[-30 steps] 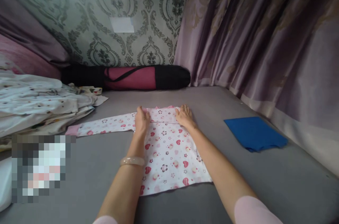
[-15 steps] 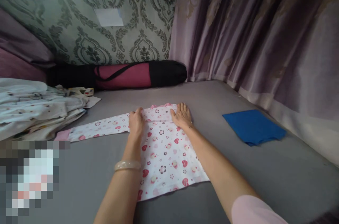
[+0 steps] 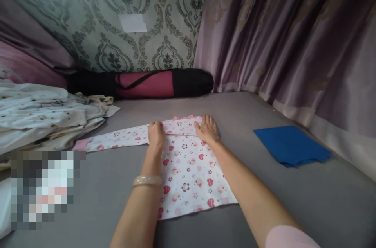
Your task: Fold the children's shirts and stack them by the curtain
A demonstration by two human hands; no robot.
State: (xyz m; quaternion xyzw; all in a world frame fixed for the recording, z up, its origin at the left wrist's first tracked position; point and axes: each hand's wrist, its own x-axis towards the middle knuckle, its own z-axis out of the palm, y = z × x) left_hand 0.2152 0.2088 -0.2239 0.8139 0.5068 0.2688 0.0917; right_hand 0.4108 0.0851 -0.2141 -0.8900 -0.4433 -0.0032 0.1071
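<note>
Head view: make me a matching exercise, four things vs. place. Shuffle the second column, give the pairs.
Things
1. printed top
2. blue cloth
3. long bag
4. bracelet

Places
A. lying along the foot of the patterned wall
B. worn on the left arm
C. beneath the left hand and right hand
D. flat on the gray surface, at the right of the view

Pairs: 1-C, 2-D, 3-A, 4-B
</note>
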